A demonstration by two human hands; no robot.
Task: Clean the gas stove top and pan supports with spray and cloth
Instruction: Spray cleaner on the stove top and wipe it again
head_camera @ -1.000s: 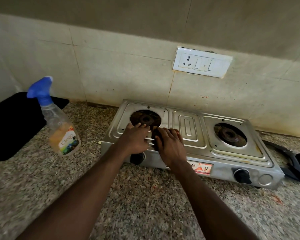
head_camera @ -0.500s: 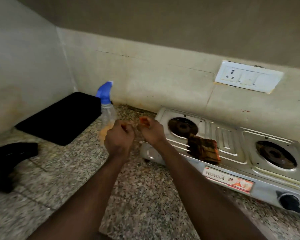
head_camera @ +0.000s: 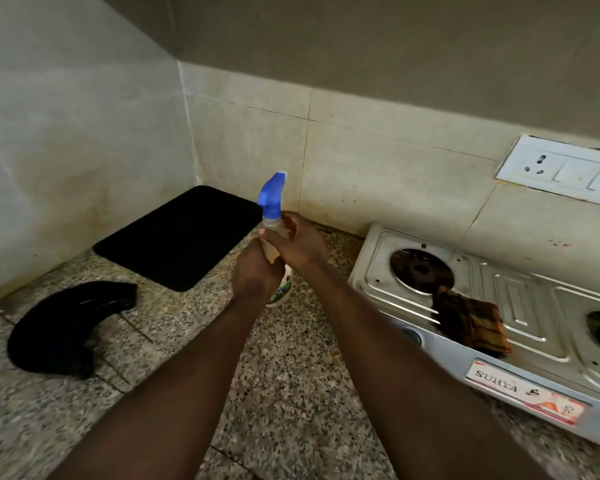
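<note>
A clear spray bottle (head_camera: 273,199) with a blue trigger head stands on the granite counter, left of the steel two-burner gas stove (head_camera: 520,306). My left hand (head_camera: 253,275) grips the bottle's lower body. My right hand (head_camera: 293,242) wraps round its neck just under the blue head. A folded brown checked cloth (head_camera: 471,320) lies on the stove top beside the left burner (head_camera: 420,270), overhanging the front edge. No pan supports sit on the burners.
A black mat (head_camera: 177,237) lies in the counter's back corner. A curved black object (head_camera: 70,320) rests on the counter at the left. A white switch and socket plate (head_camera: 561,171) is on the tiled wall above the stove.
Both hands left the cloth on the stove and moved left to the spray bottle, which they now grip. The view swung left with them.
</note>
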